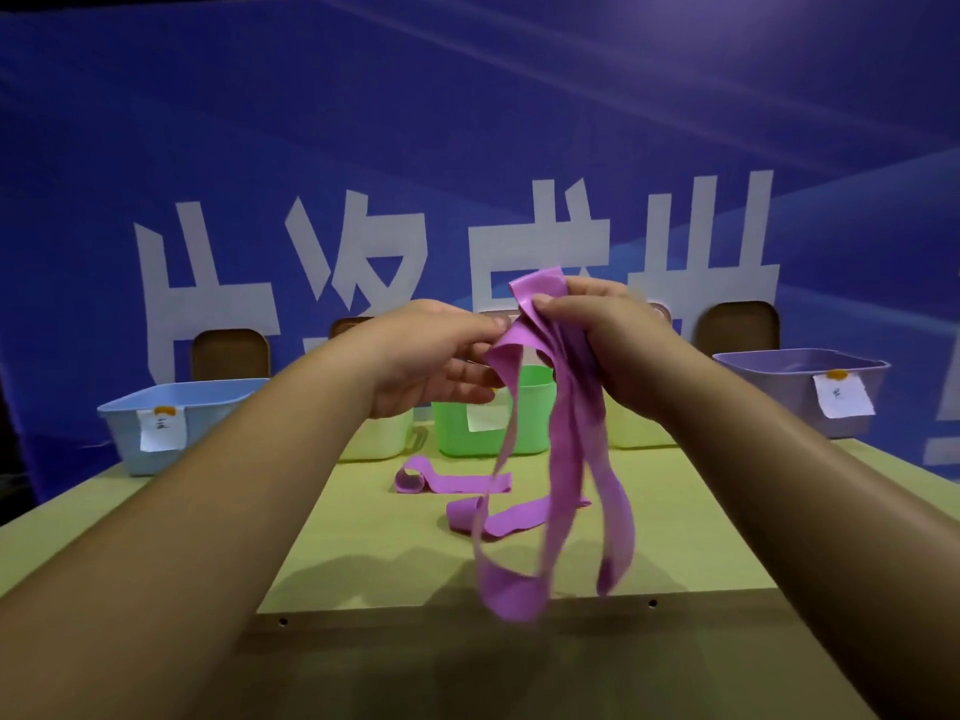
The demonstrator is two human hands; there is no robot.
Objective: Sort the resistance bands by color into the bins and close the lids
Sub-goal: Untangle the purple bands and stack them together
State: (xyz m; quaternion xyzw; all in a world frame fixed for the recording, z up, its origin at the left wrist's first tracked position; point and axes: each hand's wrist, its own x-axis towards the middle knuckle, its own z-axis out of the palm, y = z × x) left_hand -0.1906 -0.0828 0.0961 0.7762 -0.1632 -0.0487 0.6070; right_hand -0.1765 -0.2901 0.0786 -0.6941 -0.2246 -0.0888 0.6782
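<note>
My right hand (608, 335) grips a bunch of purple resistance bands (563, 475) at their top, and their loops hang down over the table. My left hand (431, 356) pinches an edge of the same bunch beside it. Two more purple bands lie on the table: one partly rolled (447, 481) and one curled (498, 522) behind the hanging loops. Open bins stand in a row at the back: blue (171, 407), pale yellow (379, 439), green (524, 407), another pale one (639, 433) mostly hidden by my right arm, and purple (800, 371).
Brown lids (231, 353) (737, 324) lean upright against the blue banner behind the bins. White paper labels hang on the blue and purple bins. The wooden table (363, 537) ends in a near edge with two small holes.
</note>
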